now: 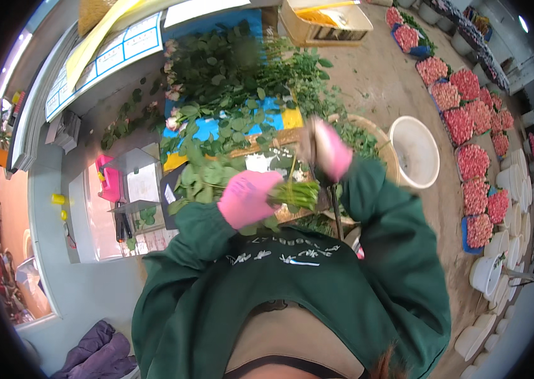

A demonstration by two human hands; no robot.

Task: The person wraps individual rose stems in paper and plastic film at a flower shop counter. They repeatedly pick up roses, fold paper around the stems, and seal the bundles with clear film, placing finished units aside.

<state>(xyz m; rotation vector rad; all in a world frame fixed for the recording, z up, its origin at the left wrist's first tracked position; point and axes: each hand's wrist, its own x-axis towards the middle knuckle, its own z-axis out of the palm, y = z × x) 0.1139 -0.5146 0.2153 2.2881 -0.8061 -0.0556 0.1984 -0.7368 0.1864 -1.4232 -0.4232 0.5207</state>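
Note:
My left hand (250,196), in a pink glove, is closed around a bunch of green flower stems (297,194) with their cut ends towards the right; their leaves (200,177) spread to the left. A thin tie loops round the stems near the ends. My right hand (327,147), in a pink and white glove, is raised just above and right of the stem ends. It is blurred, and whether it grips the dark thing beside it cannot be told. Beyond both hands, a heap of leafy roses (219,61) lies on a blue and yellow sheet (267,113).
A round tub of leaf cuttings (387,147) stands at my right, beside a white bucket (413,151). A rectangular plastic bin (326,33) is at the far side. Bundles of pink flowers (473,161) line the floor. A clear divided holder (139,189) stands at left.

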